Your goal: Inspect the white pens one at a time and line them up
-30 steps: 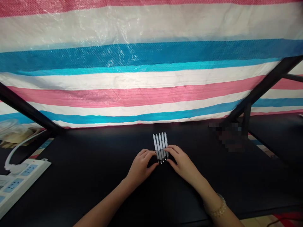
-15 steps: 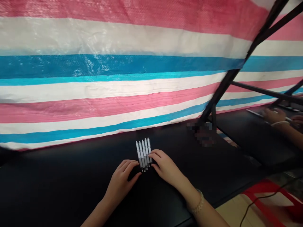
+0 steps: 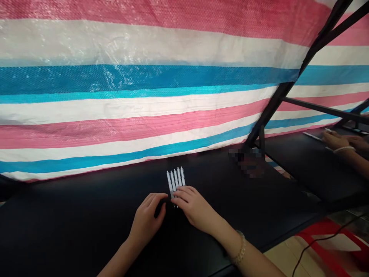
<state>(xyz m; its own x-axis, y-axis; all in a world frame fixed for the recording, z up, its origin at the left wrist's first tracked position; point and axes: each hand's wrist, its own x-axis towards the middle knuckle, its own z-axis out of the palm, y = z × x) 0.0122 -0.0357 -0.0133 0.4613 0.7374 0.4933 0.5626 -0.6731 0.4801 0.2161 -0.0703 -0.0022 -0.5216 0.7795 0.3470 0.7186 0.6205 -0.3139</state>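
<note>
Black tabletop [image 3: 86, 215]; 5 white pens [image 3: 175, 179] lying side by side.

Lighting uneven: striped sheet [image 3: 161, 105] bright, speckled white glare at upper left of frame — black tabletop [image 3: 72, 227] dim, surface detail mostly lost toward lower left. White pens [image 3: 176, 178] near centre read pale, slightly soft; co-worker's hand [image 3: 334, 141] at far right blurred, pixelated patch [image 3: 250, 161] right of centre.

Makeshift shared workspace: striped tarp [image 3: 129, 88] hanging behind black table [image 3: 86, 223], dark frame [image 3: 280, 91] at table's right, co-worker's hand [image 3: 336, 141] over second desk [image 3: 314, 165] farther right, tiled floor [image 3: 284, 256] below table.
</note>
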